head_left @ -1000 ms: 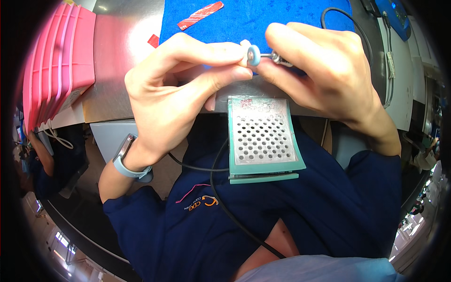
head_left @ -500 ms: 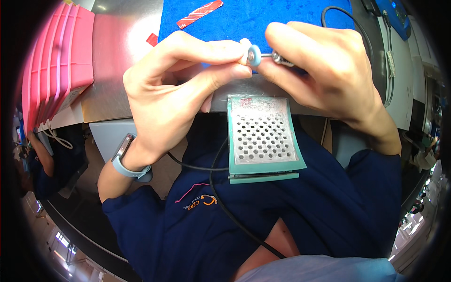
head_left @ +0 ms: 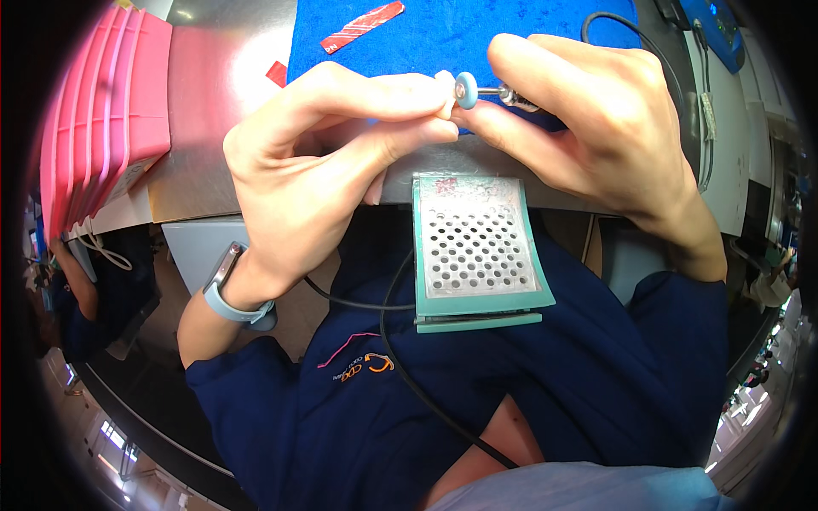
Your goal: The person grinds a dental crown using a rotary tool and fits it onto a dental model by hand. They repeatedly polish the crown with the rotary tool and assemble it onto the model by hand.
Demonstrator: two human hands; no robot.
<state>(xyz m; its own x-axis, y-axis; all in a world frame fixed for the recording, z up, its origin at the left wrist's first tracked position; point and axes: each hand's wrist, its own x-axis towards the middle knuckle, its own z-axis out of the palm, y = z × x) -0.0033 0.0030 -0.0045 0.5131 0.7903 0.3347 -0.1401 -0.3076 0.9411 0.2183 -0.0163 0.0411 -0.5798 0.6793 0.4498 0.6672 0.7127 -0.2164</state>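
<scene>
Between the thumb and forefinger of my left hand (head_left: pixel 294 166) is a small off-white, tooth-like piece (head_left: pixel 446 94), partly hidden by the fingertips. My right hand (head_left: pixel 601 119) is closed around a rotary handpiece (head_left: pixel 518 99), most of which its fingers cover. A thin metal shank runs left from the handpiece to a light-blue polishing wheel (head_left: pixel 469 90). The wheel stands right beside the white piece; whether they touch I cannot tell. My right thumb reaches close to my left fingertips. Both hands are over the front edge of the metal bench.
Below my hands a green-framed perforated metal plate (head_left: pixel 475 247) juts from the bench edge. A blue towel (head_left: pixel 452 34) lies behind, with a red strip (head_left: pixel 362 27) on it. Pink trays (head_left: pixel 102 111) stand at left. Black cables (head_left: pixel 400 366) hang across my lap.
The blue wheel and my right hand have shifted slightly up and right. More of the white piece shows now, while my left hand has barely moved.
</scene>
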